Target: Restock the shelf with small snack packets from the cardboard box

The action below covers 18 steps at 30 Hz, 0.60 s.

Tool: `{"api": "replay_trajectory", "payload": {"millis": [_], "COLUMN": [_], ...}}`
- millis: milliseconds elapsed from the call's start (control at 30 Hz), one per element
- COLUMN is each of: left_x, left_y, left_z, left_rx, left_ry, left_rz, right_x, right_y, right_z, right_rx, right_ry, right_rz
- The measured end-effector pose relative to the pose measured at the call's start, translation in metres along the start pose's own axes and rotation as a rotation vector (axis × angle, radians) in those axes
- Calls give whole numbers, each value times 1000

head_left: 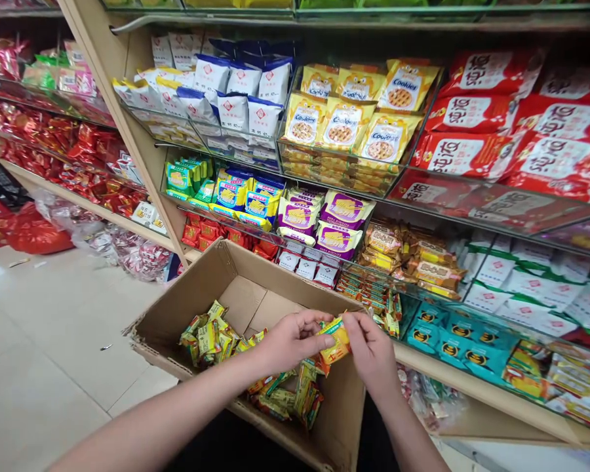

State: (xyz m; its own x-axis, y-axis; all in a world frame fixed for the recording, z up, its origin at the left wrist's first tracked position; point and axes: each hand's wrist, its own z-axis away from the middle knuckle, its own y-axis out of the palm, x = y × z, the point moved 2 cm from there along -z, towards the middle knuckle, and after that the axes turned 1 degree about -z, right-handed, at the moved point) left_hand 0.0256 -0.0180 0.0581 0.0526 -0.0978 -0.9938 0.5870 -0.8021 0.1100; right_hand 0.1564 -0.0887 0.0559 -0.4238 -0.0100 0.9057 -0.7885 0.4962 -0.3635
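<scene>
Between my two hands is a small yellow and orange wrapped snack packet (335,342), held above the open cardboard box (236,262). My left hand (299,337) grips its left side, with the thumb lying across the front. At the packet's upper right corner, my right hand (371,347) pinches the edge between thumb and fingers. Inside the box lie several similar yellow-green snack packets (209,337), in a heap at the left and more under my hands. My left forearm covers part of the box's contents.
Glass-fronted shelves face me, with cookie packs (341,124), red packs (465,154), purple biscuit packs (337,239) and teal packs (476,347). A wooden upright (122,118) divides the shelving. Plastic-bagged goods (142,252) and a red bag (34,228) rest on the tiled floor (54,341).
</scene>
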Motion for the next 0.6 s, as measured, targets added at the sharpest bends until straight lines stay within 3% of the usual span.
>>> {"api": "replay_trajectory", "payload": {"millis": [100,300,433,500,600], "left_x": [6,17,19,19,16], "left_y": [6,2,14,23,27], "left_z": [7,12,8,7,12], "left_rx": [-170,-149,-256,-268,-173], "left_ry": [-8,-44,22,38,27], "left_rz": [218,307,323,297,113], "right_x": [-10,-30,-22,-20,-33], "right_y": [5,14,21,16,-13], "right_z": [-1,9,21,28,34], "right_rx": [-111,-196,-109,-47,-184], "right_ry": [74,354,327,330,344], "right_rz": [-62,-467,-724,-727,-652]}}
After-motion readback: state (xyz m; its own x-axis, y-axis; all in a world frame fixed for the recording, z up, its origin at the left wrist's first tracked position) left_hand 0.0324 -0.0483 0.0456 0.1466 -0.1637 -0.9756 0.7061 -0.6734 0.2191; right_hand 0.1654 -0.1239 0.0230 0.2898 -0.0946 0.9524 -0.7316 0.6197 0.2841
